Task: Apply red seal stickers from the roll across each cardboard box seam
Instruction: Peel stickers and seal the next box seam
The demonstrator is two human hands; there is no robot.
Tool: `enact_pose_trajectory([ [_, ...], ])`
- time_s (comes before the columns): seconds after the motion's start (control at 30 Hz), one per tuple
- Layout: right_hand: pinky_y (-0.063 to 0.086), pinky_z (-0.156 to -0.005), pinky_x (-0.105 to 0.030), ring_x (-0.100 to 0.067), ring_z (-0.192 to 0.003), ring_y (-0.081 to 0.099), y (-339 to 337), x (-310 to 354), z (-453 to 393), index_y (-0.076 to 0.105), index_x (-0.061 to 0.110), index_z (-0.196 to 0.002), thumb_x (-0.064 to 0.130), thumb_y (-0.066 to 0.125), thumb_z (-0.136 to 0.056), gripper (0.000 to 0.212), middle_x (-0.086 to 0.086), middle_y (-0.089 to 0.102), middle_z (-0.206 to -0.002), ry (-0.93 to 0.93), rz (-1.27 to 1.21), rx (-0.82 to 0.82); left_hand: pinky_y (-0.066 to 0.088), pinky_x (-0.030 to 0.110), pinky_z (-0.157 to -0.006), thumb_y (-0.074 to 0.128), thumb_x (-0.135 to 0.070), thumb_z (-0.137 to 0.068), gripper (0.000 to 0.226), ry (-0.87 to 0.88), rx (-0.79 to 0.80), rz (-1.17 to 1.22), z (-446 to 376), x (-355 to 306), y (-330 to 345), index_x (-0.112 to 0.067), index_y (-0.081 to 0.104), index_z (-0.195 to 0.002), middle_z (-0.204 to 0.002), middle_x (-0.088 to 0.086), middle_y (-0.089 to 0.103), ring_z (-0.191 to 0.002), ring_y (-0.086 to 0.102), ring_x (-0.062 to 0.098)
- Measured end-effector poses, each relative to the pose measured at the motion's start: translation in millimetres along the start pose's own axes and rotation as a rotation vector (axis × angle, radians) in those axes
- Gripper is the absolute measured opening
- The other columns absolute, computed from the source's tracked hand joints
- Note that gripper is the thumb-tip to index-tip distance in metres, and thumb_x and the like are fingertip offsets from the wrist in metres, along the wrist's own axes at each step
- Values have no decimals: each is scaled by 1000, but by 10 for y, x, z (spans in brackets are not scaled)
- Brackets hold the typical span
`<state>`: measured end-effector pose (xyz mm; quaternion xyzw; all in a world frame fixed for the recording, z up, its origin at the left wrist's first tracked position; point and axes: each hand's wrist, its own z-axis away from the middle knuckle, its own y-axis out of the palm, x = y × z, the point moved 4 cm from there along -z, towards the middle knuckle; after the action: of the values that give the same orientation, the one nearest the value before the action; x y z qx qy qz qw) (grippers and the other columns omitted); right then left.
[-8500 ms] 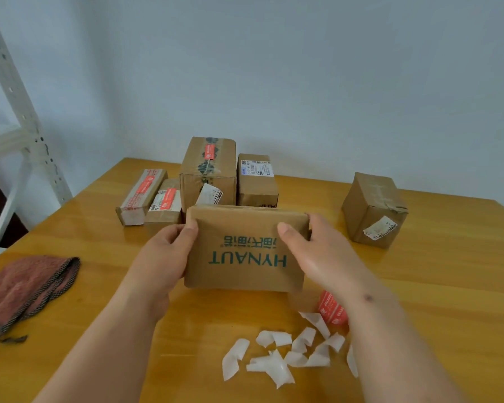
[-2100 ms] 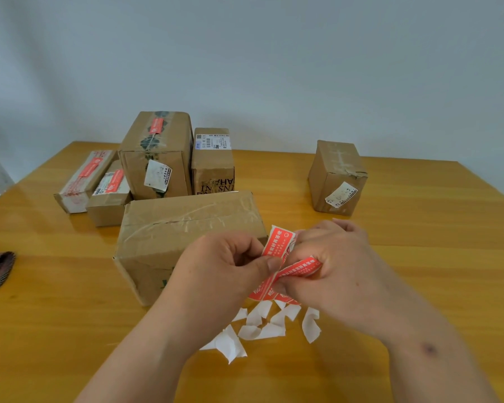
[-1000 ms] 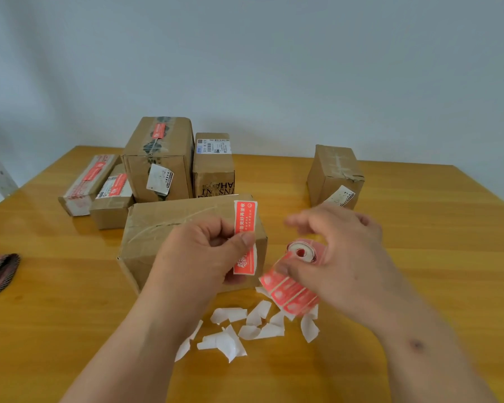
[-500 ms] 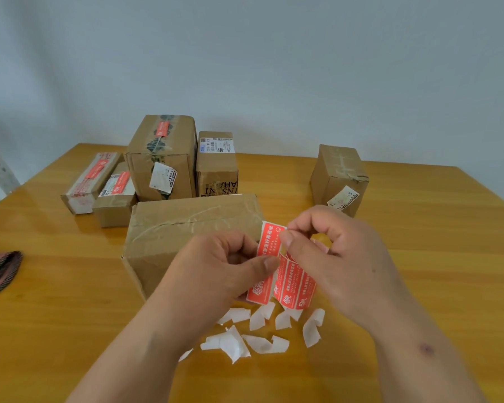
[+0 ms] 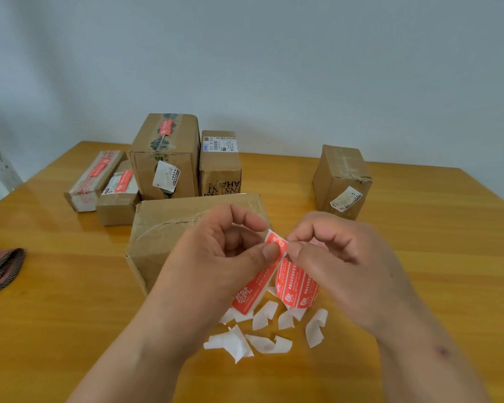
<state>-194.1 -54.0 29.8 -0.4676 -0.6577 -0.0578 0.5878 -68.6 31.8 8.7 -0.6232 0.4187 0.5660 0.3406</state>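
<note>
Both hands meet over the near edge of the big cardboard box (image 5: 169, 228), and the red seal sticker (image 5: 262, 274) is right between them. The left hand (image 5: 216, 263) pinches its top corner between thumb and forefinger, and the right hand (image 5: 341, 263) pinches the same corner from the other side, fingers curled. The sticker hangs down in front of the box, and beside it a strip of red stickers (image 5: 297, 286) dangles under the right hand; the roll itself is hidden. The box's taped top seam shows no red seal. Just this side of the box, white backing scraps (image 5: 245, 341) litter the tabletop (image 5: 70, 315). Behind the box stand four closed boxes (image 5: 169, 158), three of them wearing red seals. Off to the box's right, one more closed box (image 5: 341, 181) stands apart. Far left of it, a reddish cloth (image 5: 0, 269).
</note>
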Motion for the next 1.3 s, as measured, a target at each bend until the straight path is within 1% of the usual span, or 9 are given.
enact_pose_trajectory([
  [0.3, 39, -50, -21, -8, -58, 51, 6, 12, -1, 61, 30, -57, 21, 54, -74, 20, 3, 59, -65, -23, -30, 27, 53, 24, -60, 71, -26, -71, 9, 22, 60, -38, 26, -41, 6, -27, 65, -77, -75, 4, 69, -68, 63, 16],
  [0.5, 39, -55, -17, -10, -62, 54, -7, 3, 4, 63, 29, -62, 26, 55, -76, 16, 7, 60, -66, -44, 14, 18, 46, 14, -53, 67, -15, -82, 8, 51, 93, -79, 30, -78, 28, -22, 68, -77, -69, -3, 68, -61, 60, 6],
  [0.57, 39, -56, -16, -10, -64, 56, -7, 5, 6, 63, 29, -62, 26, 56, -77, 16, 9, 61, -67, -34, 11, 10, 51, 17, -60, 66, -14, -84, 11, 66, 94, -121, 28, -76, 27, -22, 70, -79, -72, -2, 69, -66, 63, 11],
  [0.67, 40, -58, -20, -9, -64, 56, 2, 8, 8, 63, 30, -65, 27, 56, -79, 16, 9, 61, -67, -24, 1, 3, 57, 33, -70, 66, -24, -83, 7, 61, 88, -153, 37, -72, 19, -25, 72, -83, -79, 3, 73, -80, 67, 27],
  [0.7, 40, -59, -21, -9, -64, 56, 7, 9, 10, 63, 30, -65, 28, 56, -79, 16, 10, 60, -68, -26, 6, 3, 57, 33, -71, 65, -27, -81, 8, 60, 85, -158, 40, -77, 15, -25, 73, -84, -80, 4, 72, -80, 67, 29],
  [0.93, 39, -57, -15, -11, -66, 56, 39, 17, 10, 61, 28, -69, 28, 55, -83, 16, 10, 58, -69, -67, 69, 17, 48, 11, -57, 70, -25, -82, 7, 95, 19, -303, 50, -135, -26, -29, 75, -79, -72, -8, 73, -65, 66, 5],
  [1.17, 41, -61, -15, -12, -75, 58, 72, 43, 12, 63, 24, -73, 24, 55, -85, 15, 12, 59, -74, -125, 172, 47, 42, 6, -51, 74, -24, -81, 7, 107, -23, -394, 71, -185, -48, -26, 76, -75, -62, -15, 69, -56, 61, -4],
  [1.23, 37, -63, -12, -10, -74, 58, 88, 56, 12, 63, 23, -70, 22, 56, -82, 14, 12, 59, -72, -128, 185, 39, 40, 6, -48, 73, -22, -81, 10, 115, -39, -411, 74, -181, -51, -25, 76, -72, -58, -16, 67, -53, 58, -5],
  [1.3, 32, -69, -16, -7, -70, 57, 107, 66, 3, 61, 23, -65, 19, 57, -78, 14, 12, 58, -69, -129, 205, 6, 40, 8, -48, 72, -23, -80, 12, 113, -49, -404, 79, -171, -59, -25, 76, -69, -57, -12, 67, -50, 55, -2],
])
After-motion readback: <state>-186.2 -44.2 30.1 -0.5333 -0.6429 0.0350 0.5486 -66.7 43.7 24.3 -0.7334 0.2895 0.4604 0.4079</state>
